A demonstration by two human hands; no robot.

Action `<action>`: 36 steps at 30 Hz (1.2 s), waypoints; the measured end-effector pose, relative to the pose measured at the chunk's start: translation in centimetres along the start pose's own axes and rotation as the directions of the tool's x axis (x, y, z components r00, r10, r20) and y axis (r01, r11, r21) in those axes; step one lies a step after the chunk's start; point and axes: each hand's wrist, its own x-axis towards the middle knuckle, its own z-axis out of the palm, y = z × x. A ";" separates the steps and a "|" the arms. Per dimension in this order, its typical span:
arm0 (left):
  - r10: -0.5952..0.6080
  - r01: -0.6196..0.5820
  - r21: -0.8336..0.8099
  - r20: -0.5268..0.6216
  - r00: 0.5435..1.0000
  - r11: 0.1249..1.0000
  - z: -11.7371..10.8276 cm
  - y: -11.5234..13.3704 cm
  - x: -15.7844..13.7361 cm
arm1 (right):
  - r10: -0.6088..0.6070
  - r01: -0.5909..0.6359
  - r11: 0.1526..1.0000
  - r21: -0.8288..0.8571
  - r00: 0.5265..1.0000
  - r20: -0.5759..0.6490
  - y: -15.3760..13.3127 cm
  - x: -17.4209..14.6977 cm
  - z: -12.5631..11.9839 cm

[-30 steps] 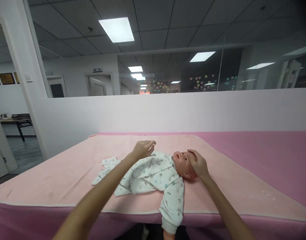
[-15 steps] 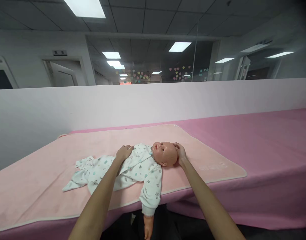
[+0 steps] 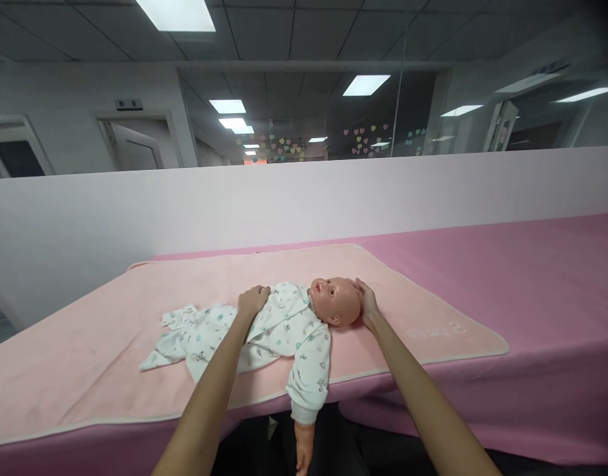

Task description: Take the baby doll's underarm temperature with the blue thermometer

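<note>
Across peach blanket (image 3: 100,337), doll (image 3: 286,324) lay left to right; right hand (image 3: 368,304) loosely cupped head (image 3: 337,301) at right end, left hand (image 3: 254,301) rested at waist (image 3: 258,337), grip unclear.

a table (image 3: 556,284) draped in pink cloth (image 3: 512,396) fills the lower half of the frame, the bare pink showing widest at the right and as a thin strip along the back; at the lower right the cloth hangs over the front edge in soft folds. on it lies a peach blanket (image 3: 110,330), pale-edged, spread from the left of the frame to right of centre, faintly creased at lower left, with pale lettering (image 3: 435,330) near its right corner. at centre, a baby doll (image 3: 284,330) lies face up on the blanket, one arm (image 3: 304,443) hanging past the front edge at bottom centre.
</note>
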 end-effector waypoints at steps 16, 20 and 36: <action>-0.026 0.027 -0.009 0.022 0.999 1.000 -0.1 -0.9 -0.1 | 0.137 -0.157 0.976 0.149 0.981 0.139 0.3 -0.3 0.4; -0.024 0.024 0.014 0.032 0.999 1.000 0.1 -0.8 -0.1 | 0.038 -0.004 0.963 0.270 0.992 -0.118 1.4 2.0 -1.8; 0.012 -0.014 -0.378 -0.007 1.000 0.926 0.0 -2.7 -0.3 | 0.235 -0.357 0.900 0.250 0.881 0.411 1.0 -0.4 0.4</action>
